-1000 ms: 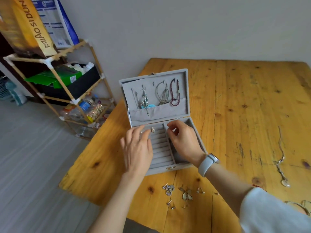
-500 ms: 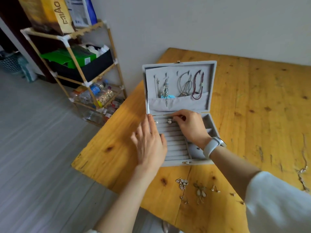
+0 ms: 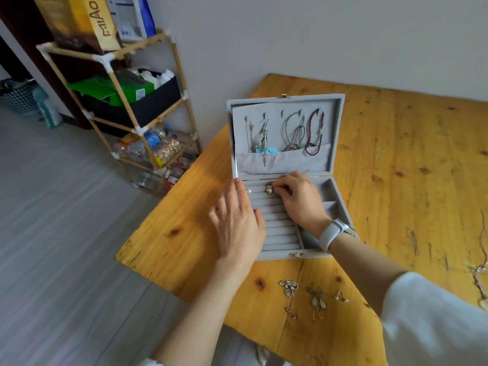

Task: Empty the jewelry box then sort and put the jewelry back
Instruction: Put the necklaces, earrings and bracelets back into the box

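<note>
A grey velvet jewelry box [image 3: 336,122] stands open on the wooden table [image 3: 412,180]. Several necklaces [image 3: 293,133] hang in its lid. My left hand [image 3: 237,225] lies flat, fingers apart, on the box's left edge and ring rolls. My right hand [image 3: 301,199] reaches over the ring rolls, its fingertips pinched on a small silver earring [image 3: 268,189] set in the top slot. A pearl stud [image 3: 248,191] sits in the same slot, to the left. Loose earrings [image 3: 314,297] lie on the table in front of the box.
A bamboo shelf [image 3: 137,128] with boxes and bottles stands left of the table, against the wall. A chain necklace [image 3: 482,276] lies at the table's right edge. The table's near left corner [image 3: 124,256] drops to grey floor.
My right hand has shifted left along the top ring slot to the silver earring. My left hand has stayed on the box's left side. The camera has turned left.
</note>
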Motion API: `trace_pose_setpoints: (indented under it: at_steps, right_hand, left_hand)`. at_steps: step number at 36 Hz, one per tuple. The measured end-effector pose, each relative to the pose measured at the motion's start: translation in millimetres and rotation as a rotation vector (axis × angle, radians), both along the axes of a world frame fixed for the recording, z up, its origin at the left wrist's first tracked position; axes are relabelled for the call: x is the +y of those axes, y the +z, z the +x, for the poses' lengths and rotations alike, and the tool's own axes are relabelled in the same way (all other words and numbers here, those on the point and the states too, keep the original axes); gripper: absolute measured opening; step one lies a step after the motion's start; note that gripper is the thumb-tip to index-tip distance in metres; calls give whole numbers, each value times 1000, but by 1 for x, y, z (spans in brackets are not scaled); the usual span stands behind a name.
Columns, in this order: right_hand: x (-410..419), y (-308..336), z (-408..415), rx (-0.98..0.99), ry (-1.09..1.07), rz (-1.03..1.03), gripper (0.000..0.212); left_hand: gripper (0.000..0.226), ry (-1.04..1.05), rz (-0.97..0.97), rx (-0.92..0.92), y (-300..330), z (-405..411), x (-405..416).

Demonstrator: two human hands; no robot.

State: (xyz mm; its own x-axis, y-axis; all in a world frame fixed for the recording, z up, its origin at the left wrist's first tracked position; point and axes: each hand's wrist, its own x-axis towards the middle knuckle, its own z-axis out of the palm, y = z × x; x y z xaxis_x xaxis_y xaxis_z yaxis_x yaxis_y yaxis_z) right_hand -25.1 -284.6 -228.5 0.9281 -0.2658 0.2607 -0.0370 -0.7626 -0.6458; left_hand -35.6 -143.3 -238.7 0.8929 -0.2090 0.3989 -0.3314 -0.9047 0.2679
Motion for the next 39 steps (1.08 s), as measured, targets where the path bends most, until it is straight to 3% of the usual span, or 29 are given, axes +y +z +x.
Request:
trace_pose_setpoints:
  at_steps: [14, 22, 29, 39]
  right_hand:
    - [2, 6, -5, 24, -28, -61, 17]
    - [-5, 21, -67, -162, -1, 7, 19]
    - [0, 14, -139, -60, 133, 10, 13]
    - [20, 0, -154, 115, 258, -317, 22]
  left_hand:
    - [67, -33, -48, -4, 3, -1, 2]
    - [49, -86, -251, -68, 7, -28, 13]
    - [28, -264, -478, -43, -11, -84, 39]
    - [25, -395, -299, 75, -29, -93, 46]
